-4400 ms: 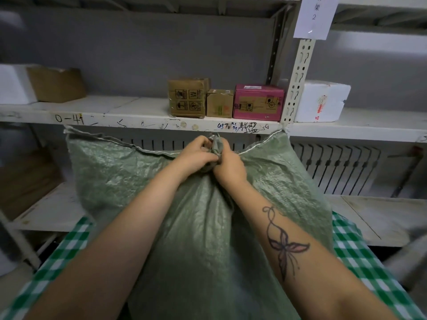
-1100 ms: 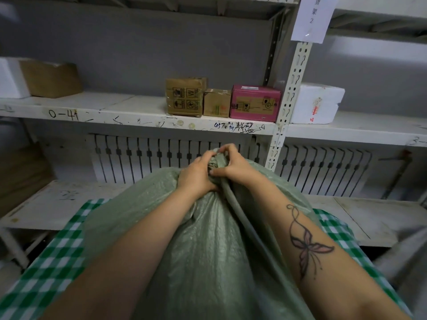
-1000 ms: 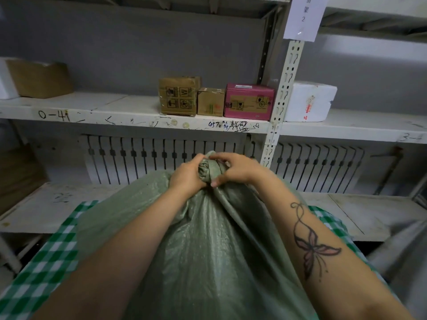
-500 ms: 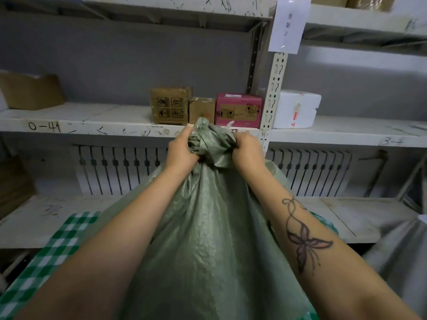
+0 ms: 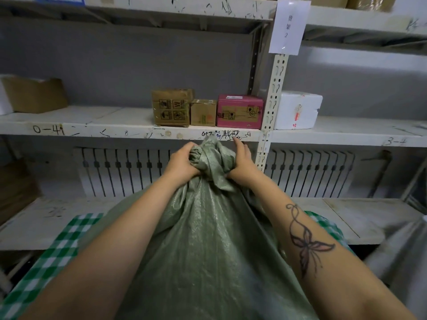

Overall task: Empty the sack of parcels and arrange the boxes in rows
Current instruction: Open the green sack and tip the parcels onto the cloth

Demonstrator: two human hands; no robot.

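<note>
The sack [image 5: 208, 239] bulges between the forearms over a checked cloth [image 5: 53, 257], its bunched neck gripped from both sides, with the left hand [image 5: 182, 161] and right hand [image 5: 241, 163] each curled round it. Nothing looks tipped out yet, so emptying and arranging are both left; whether the boxes [image 5: 203, 112] lined up on the shelf [image 5: 92, 129] just beyond the hands belong to this job cannot be told. The sack's contents are hidden, its bottom is cut off below, and whether the neck is knotted or merely gathered is unclear.
</note>
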